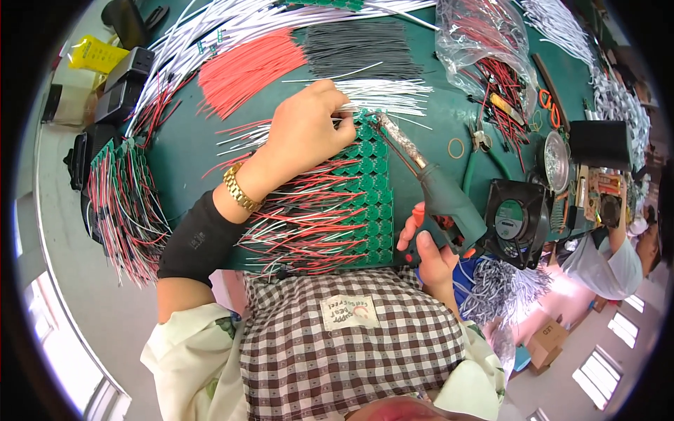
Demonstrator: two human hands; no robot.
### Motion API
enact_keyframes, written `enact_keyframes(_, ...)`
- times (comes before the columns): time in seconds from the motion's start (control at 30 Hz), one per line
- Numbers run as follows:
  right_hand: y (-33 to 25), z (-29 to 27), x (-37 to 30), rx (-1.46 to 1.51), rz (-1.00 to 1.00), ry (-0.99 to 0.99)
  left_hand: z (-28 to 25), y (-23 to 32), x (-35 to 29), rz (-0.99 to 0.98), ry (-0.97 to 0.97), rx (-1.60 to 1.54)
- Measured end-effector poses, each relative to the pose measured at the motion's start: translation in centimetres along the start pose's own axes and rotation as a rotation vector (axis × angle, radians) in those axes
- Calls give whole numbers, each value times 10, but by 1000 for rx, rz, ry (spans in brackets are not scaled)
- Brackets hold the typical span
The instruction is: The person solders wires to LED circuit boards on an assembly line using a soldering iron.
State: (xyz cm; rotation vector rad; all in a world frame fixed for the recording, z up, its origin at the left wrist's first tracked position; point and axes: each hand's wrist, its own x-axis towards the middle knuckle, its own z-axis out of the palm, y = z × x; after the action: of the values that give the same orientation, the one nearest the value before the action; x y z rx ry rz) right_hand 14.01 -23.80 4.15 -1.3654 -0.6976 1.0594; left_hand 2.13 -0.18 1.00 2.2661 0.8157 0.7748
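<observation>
My left hand (309, 130), with a gold watch on the wrist, is closed in a pinch at the top edge of a green circuit board panel (377, 203). A thin wire seems to be between the fingertips, though they mostly hide it. My right hand (434, 256) is wrapped round the grip of a dark green soldering gun (442, 196). Its metal tip reaches the panel's top row, close to my left fingertips. Rows of red, white and black wires (309, 221) stick out leftward from the panel.
Beyond the panel lie bundles of red wires (249, 70), black wires (361, 49) and white wires (386, 96). To the right are green-handled pliers (481, 144), a round metal dish (554, 161) and a black fan (517, 221). Wired boards (125, 203) hang at the left edge.
</observation>
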Motion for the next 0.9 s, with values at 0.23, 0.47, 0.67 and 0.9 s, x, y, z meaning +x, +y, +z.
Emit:
enact_keyframes(0.23,1,4,1,-15,5,26,-2,-1,1,-31,-38,1)
enact_keyframes(0.47,-2,8,7,-80,-8,30,-2,-2,2,-33,-41,14)
enact_keyframes(0.67,1,12,8,-106,-22,71,-1,-5,0,2,-6,31)
enact_keyframes(0.9,6,3,-3,26,-68,59,-5,-5,4,11,-25,28)
